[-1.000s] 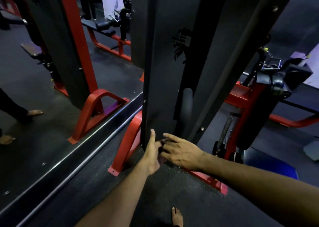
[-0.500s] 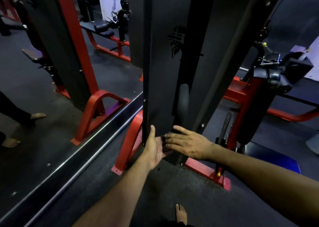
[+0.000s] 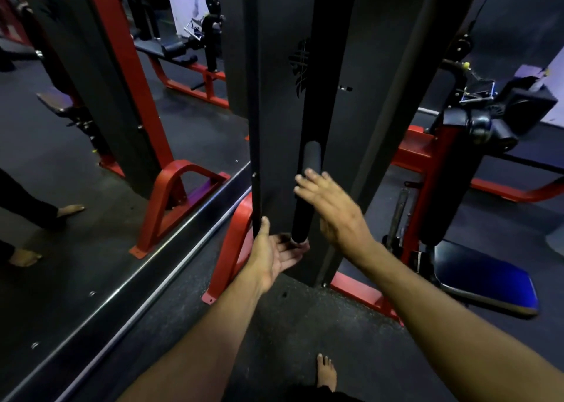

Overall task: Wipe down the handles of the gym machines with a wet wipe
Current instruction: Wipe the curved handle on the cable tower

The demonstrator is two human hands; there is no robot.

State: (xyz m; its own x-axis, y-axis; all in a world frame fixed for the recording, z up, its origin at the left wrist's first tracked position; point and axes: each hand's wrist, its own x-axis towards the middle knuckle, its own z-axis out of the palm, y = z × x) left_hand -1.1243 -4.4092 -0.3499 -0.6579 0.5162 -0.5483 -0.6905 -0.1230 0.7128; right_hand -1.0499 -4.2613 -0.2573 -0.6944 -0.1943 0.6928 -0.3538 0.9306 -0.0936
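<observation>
Hands are both held out in front of the black machine panel [image 3: 274, 126]. Left hand [image 3: 276, 253] is palm up w/ fingers relaxed, just under the lower end of the black foam handle [image 3: 306, 194]; thumb rests along the panel edge. Right hand [image 3: 332, 209] is open, fingers straight & spread, just right of the handle, fingertips near its upper part; contact can't be told. Wet wipe isn't clearly visible in either hand. Red base frame [image 3: 232, 249] stands left of left hand, blue seat pad [image 3: 485, 282] well to the right.
</observation>
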